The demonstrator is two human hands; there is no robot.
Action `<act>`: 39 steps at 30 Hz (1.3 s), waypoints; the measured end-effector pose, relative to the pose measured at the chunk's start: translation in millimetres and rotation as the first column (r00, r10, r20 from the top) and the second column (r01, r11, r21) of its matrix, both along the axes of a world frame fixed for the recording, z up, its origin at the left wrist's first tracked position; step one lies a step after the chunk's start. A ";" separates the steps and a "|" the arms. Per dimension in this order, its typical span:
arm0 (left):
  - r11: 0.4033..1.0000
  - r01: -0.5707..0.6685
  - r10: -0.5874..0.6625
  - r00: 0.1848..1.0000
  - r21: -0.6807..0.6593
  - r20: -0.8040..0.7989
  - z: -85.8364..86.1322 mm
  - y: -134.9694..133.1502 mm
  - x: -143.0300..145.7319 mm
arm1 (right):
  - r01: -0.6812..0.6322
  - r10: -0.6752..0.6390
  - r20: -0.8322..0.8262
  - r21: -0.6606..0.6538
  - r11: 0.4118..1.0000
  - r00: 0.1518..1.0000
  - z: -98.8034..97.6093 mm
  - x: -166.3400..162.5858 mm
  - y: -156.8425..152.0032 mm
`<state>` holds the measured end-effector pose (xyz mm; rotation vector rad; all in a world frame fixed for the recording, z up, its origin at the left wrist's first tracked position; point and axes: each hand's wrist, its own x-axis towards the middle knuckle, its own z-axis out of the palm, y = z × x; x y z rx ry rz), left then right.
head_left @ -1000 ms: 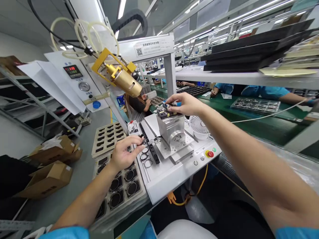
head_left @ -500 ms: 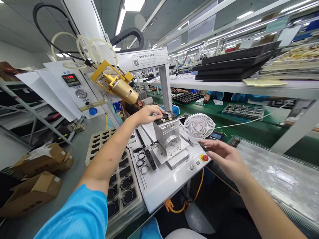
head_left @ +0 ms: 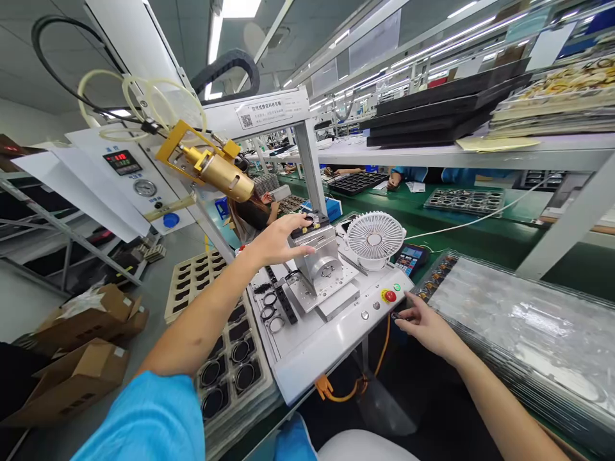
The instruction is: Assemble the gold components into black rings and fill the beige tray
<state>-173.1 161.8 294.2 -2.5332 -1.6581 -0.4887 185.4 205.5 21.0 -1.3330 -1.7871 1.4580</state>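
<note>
Left grip [head_left: 283, 242] spread apart at the dark ring [head_left: 310, 221] atop the metal block [head_left: 314, 261], right grip [head_left: 421, 325] pinched on a small dark piece [head_left: 396, 315] beside the surface [head_left: 317, 349], I judge both light, stiff, scratchable, best taken by their edges

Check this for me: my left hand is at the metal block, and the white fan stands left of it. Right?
Not quite: the head view shows the white fan to the right of the metal block. Your left hand is indeed at the block.
</note>
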 end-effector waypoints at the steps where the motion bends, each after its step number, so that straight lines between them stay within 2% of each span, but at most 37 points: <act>1: 1.000 -0.006 0.006 1.000 -0.019 0.007 1.3 -2.8 1.2 | -0.025 0.020 0.083 0.052 0.998 0.996 -1.9 -5.1 4.4; 3: 1.000 -0.005 0.005 1.000 -0.029 0.006 3.6 -15.9 4.9 | -0.090 0.058 0.222 0.136 0.987 0.973 -3.9 -12.8 10.0; 5: 1.000 0.009 -0.009 1.000 -0.017 -0.010 3.3 -40.9 12.3 | -0.140 0.083 0.306 0.170 0.975 0.948 -5.1 -17.0 11.1; 8: 0.993 0.074 -0.078 0.996 -0.087 -0.044 -4.7 -94.4 30.7 | -0.161 0.081 0.357 0.202 0.966 0.931 -7.5 -20.1 6.2; 10: 0.975 0.117 -0.126 0.991 -0.187 -0.039 -15.4 -129.9 44.9 | -0.159 0.049 0.411 0.238 0.958 0.910 -9.4 -23.0 1.1; 13: 0.921 0.158 -0.115 0.983 -0.356 0.140 -41.1 -164.8 64.8 | -0.175 -0.004 0.527 0.290 0.941 0.850 -9.8 -28.4 -2.7; 15: 0.886 0.167 -0.027 0.950 -0.433 0.310 -66.7 -172.1 77.2 | -0.175 -0.018 0.530 0.312 0.934 0.848 -6.5 -29.5 -0.8; 17: 0.856 0.150 0.108 0.883 -0.494 0.456 -100.1 -169.7 90.7 | -0.152 -0.012 0.475 0.306 0.940 0.880 -0.3 -26.3 1.9; 20: 0.813 0.098 0.355 0.696 -0.573 0.624 -161.8 -158.4 116.0 | -0.115 0.033 0.334 0.228 0.967 0.942 9.4 -13.1 -7.1; 22: 0.797 0.141 0.483 0.435 -0.587 0.760 -204.2 -152.1 135.9 | -0.121 0.108 0.092 0.155 0.980 0.990 11.8 -2.2 -29.7; 24: 0.778 0.293 0.537 0.150 -0.556 0.830 -240.0 -149.5 155.6 | -0.135 0.157 -0.209 0.118 0.984 0.965 9.6 5.6 -63.7; 26: 0.762 0.434 0.552 -0.050 -0.480 0.832 -264.8 -150.0 171.7 | -0.103 0.145 -0.395 0.125 0.987 0.907 3.6 7.8 -100.3; 27: 0.756 0.479 0.556 -0.111 -0.446 0.824 -272.8 -150.6 177.6 | -0.060 0.116 -0.429 0.140 0.988 0.896 -0.2 6.9 -116.4; 29: 0.745 0.526 0.571 -0.183 -0.411 0.800 -282.0 -150.7 185.0 | 0.045 0.040 -0.447 0.178 0.983 0.894 -7.0 3.2 -140.4; 32: 0.725 0.546 0.602 -0.205 -0.421 0.772 -285.9 -146.6 188.3 | 0.141 -0.024 -0.414 0.255 0.957 0.910 -7.6 2.2 -152.6; 34: 0.720 0.524 0.614 -0.175 -0.455 0.770 -286.9 -142.9 187.8 | 0.066 0.055 -0.351 0.326 0.943 0.935 2.0 12.8 -145.5; 36: 0.711 0.488 0.629 -0.119 -0.507 0.768 -289.1 -140.9 185.7 | -0.027 0.121 -0.239 0.361 0.932 0.964 17.2 39.4 -127.7; 37: 0.706 0.470 0.635 -0.090 -0.529 0.767 -290.9 -140.9 184.1 | -0.036 0.100 -0.162 0.360 0.932 0.982 25.1 59.5 -115.4; 39: 0.699 0.447 0.641 -0.048 -0.557 0.766 -294.9 -143.1 180.0 | 0.108 -0.133 0.050 0.348 0.931 0.990 38.2 111.0 -86.8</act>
